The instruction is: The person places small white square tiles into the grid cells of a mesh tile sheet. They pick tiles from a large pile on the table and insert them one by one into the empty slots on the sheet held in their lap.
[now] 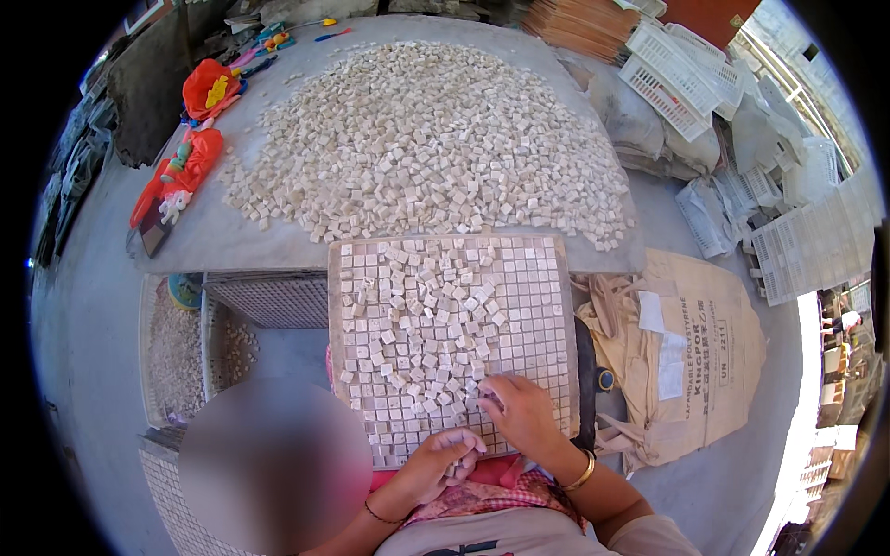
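Observation:
A square grid tray [571,352] lies in front of me. Small pale stone mosaic tiles sit in its cells, mostly along the right side and the near rows. Over its middle, loose tiles [431,315] are heaped and tilted at random. My right hand [524,412], a gold bangle at its wrist, is over the tray's near right part. Its fingertips are pinched beside the loose tiles, and what they hold is too small to make out. At the tray's near edge, my left hand [443,461] is curled around a few stone tiles [454,469], partly hidden by its fingers.
Beyond the tray spreads a large pile of stone tiles [436,139] on a grey table [278,83]. Red bags and toys [190,162] lie at its left edge. A printed brown sack [714,371] lies right, white crates [667,79] behind. A blurred patch covers the lower left.

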